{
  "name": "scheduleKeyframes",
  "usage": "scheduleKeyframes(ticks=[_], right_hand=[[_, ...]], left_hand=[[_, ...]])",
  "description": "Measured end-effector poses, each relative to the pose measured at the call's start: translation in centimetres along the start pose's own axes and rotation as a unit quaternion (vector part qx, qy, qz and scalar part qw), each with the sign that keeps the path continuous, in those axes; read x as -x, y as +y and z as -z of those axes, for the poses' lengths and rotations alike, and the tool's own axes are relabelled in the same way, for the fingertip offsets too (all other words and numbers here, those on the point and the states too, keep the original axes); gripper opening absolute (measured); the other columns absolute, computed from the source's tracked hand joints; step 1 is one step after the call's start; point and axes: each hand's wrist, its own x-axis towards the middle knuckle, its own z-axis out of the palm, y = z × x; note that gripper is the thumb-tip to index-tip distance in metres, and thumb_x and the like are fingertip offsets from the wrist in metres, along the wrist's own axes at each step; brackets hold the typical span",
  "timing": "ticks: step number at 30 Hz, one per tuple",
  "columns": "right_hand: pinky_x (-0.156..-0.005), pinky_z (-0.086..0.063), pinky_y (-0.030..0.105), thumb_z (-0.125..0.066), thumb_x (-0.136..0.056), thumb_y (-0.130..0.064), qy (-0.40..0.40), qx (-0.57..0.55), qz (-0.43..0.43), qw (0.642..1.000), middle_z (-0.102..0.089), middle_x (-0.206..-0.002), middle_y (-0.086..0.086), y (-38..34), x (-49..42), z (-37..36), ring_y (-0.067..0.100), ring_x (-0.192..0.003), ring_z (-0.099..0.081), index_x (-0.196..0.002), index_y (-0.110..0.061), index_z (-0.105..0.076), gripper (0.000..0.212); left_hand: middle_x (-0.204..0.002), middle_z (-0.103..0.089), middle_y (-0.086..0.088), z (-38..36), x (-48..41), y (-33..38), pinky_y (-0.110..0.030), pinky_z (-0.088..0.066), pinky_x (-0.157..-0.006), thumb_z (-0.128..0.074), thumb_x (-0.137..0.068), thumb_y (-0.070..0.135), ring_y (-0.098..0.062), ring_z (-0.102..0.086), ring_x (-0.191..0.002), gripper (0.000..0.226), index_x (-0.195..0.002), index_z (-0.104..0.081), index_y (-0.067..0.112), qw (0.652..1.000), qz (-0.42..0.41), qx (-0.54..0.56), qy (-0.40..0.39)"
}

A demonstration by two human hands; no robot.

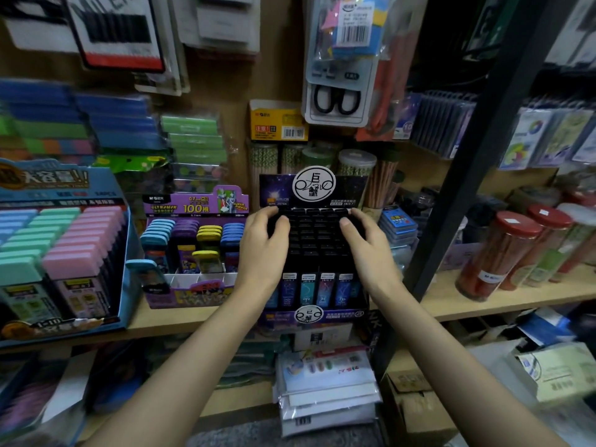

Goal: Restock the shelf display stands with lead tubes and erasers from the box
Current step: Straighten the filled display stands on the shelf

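Lead tubes (317, 240): black-capped, upright, packed in tight stepped rows in the black display stand (309, 315). The stand sits at the centre of the wooden shelf (483, 301). The front row shows printed bodies; the rows behind show caps only. I see no gap in the rows.

Hands: the left hand (263, 246) is on the upper left of the stand and the right hand (364, 246) on the upper right. Each has its fingers curled over the rear caps and its thumb lying across the tops. I read both as clasping the stand from either side. Whether a single tube is pinched under either palm I cannot tell.

Handling (my estimate):
- Single tube: light, rigid plastic with a smooth, slippery body. Take it by the cap, thumb against forefinger, and lift it straight up. The lead inside is brittle, so no dropping.
- Full stand: thin card, and heavier than it looks when loaded. Hold it low on both side walls. A squeeze near the top may buckle the card or tip the rows forward.

Neighbours:
- A purple stand (193, 206) is just beside on the left, partly filled.
- A blue stand (64, 188) is further left.
- Red-lidded jars (503, 253) are on the right.
- A cardboard box (412, 404) is below the shelf. Whether it is the supply box I cannot tell.
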Motion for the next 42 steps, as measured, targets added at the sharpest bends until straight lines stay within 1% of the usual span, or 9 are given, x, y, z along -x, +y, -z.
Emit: scheduleKeyframes(ticks=[4,10,14,17,19,22,29,35,42], right_hand=[[-0.116,-0.017,0.031,-0.044,-0.097,-0.035,-0.052,0.242,0.157,0.956,-0.030,-0.153,0.000,-1.0,-0.6,0.5,0.015,-0.142,-0.023,-0.141,-0.016,-0.041,0.048],[-0.116,-0.010,0.029,-0.028,-0.099,-0.043,-0.152,0.419,0.156,0.881,-0.028,-0.154,0.003,-1.3,-1.5,0.6,0.018,-0.144,-0.017,-0.146,-0.020,-0.033,0.052],[-0.119,-0.008,0.036,-0.032,-0.097,-0.050,-0.177,0.394,0.138,0.891,-0.024,-0.156,0.003,-2.3,-1.0,1.5,0.020,-0.146,-0.009,-0.145,-0.019,-0.034,0.057],[-0.113,-0.020,0.034,-0.047,-0.096,-0.034,-0.060,0.312,0.222,0.922,-0.042,-0.143,0.008,-2.9,1.8,2.4,0.024,-0.138,-0.027,-0.131,-0.011,-0.052,0.041],[-0.102,-0.033,0.033,-0.052,-0.093,-0.023,-0.025,0.298,0.301,0.905,-0.054,-0.124,0.010,-2.8,4.3,2.4,0.024,-0.121,-0.045,-0.115,-0.007,-0.060,0.028],[-0.085,-0.042,0.033,-0.055,-0.089,-0.018,-0.079,0.327,0.348,0.875,-0.060,-0.105,0.008,-1.3,7.7,1.2,0.024,-0.099,-0.054,-0.103,-0.007,-0.062,0.019],[-0.069,-0.049,0.039,-0.069,-0.084,-0.022,-0.074,0.431,0.288,0.852,-0.058,-0.094,0.008,3.0,9.6,-1.8,0.029,-0.082,-0.057,-0.105,-0.008,-0.063,0.026],[-0.073,-0.044,0.037,-0.071,-0.082,-0.016,-0.014,0.322,0.232,0.918,-0.053,-0.095,0.011,5.4,9.6,-3.7,0.026,-0.085,-0.050,-0.101,-0.006,-0.061,0.024],[-0.074,-0.042,0.038,-0.071,-0.082,-0.014,-0.019,0.275,0.223,0.935,-0.050,-0.092,0.007,6.5,8.0,-4.0,0.017,-0.086,-0.041,-0.094,-0.008,-0.060,0.018]], left_hand=[[-0.148,-0.031,-0.001,-0.3,0.1,-0.2,-0.018,-0.019,-0.105,-0.044,-0.097,0.028,-0.013,-0.027,-0.137,0.043,-0.137,-0.044,0.013,0.991,-0.050,-0.124,-0.017],[-0.152,-0.024,-0.005,-0.2,-0.1,0.0,-0.026,-0.022,-0.109,-0.044,-0.097,0.026,-0.016,-0.022,-0.141,0.044,-0.138,-0.043,0.010,0.980,-0.050,-0.184,-0.050],[-0.155,-0.018,-0.006,0.7,0.4,1.1,-0.032,-0.018,-0.113,-0.037,-0.099,0.035,-0.019,-0.016,-0.143,0.049,-0.143,-0.035,0.012,0.969,-0.070,-0.222,-0.084],[-0.147,-0.032,-0.001,3.1,2.1,1.5,-0.030,-0.026,-0.108,-0.039,-0.098,0.034,-0.016,-0.028,-0.137,0.045,-0.138,-0.042,0.013,0.953,-0.171,-0.243,-0.059],[-0.131,-0.045,0.002,5.5,4.0,0.7,-0.026,-0.033,-0.097,-0.043,-0.096,0.029,-0.013,-0.041,-0.124,0.035,-0.126,-0.052,0.014,0.939,-0.222,-0.254,-0.059],[-0.113,-0.051,0.005,8.7,6.5,-2.1,-0.028,-0.041,-0.083,-0.049,-0.092,0.023,-0.012,-0.050,-0.106,0.023,-0.112,-0.056,0.015,0.922,-0.233,-0.298,-0.076],[-0.116,-0.053,0.000,11.6,6.1,-7.6,-0.031,-0.041,-0.086,-0.058,-0.090,0.025,-0.018,-0.050,-0.110,0.032,-0.120,-0.055,0.013,0.907,-0.144,-0.391,-0.067],[-0.105,-0.057,-0.009,11.0,5.3,-8.7,-0.040,-0.045,-0.081,-0.068,-0.083,0.021,-0.028,-0.055,-0.098,0.033,-0.113,-0.060,0.009,0.879,-0.193,-0.436,-0.024],[-0.102,-0.054,-0.009,10.8,3.8,-9.3,-0.037,-0.032,-0.083,-0.064,-0.087,0.016,-0.028,-0.056,-0.099,0.021,-0.106,-0.062,0.006,0.902,-0.155,-0.402,-0.009]])
